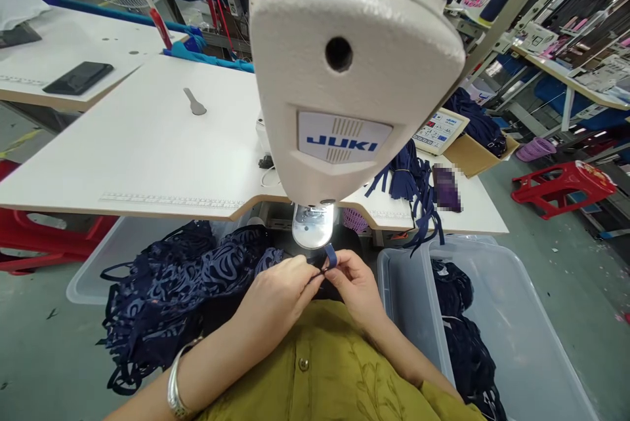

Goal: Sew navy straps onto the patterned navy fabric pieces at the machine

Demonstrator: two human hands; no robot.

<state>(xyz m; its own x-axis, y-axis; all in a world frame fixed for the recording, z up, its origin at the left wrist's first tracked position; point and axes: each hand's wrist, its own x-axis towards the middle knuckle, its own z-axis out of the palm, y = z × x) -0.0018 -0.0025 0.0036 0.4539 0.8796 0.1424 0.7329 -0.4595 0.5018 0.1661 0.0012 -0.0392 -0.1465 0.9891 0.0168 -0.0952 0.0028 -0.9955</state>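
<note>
Both my hands meet in front of the sewing machine [357,80], just below its lit needle area. A looped navy strap [331,256] stands up from between the fingertips. My left hand [288,283] pinches the dark strap end near the loop's base. With thumb and fingers, my right hand [352,280] grips the loop's right side. A small dark piece lies between the two pinches, too small to make out. Left of my hands, a heap of navy patterned bras [191,277] hangs over my lap and a bin.
Bundled navy straps [406,175] lie on the white table [147,139], right of the machine, beside a control panel [440,130]. A metal tool [195,103] and a black phone [79,78] lie leftward. A clear plastic bin [516,316] holds dark pieces; a red stool [564,186] stands beyond.
</note>
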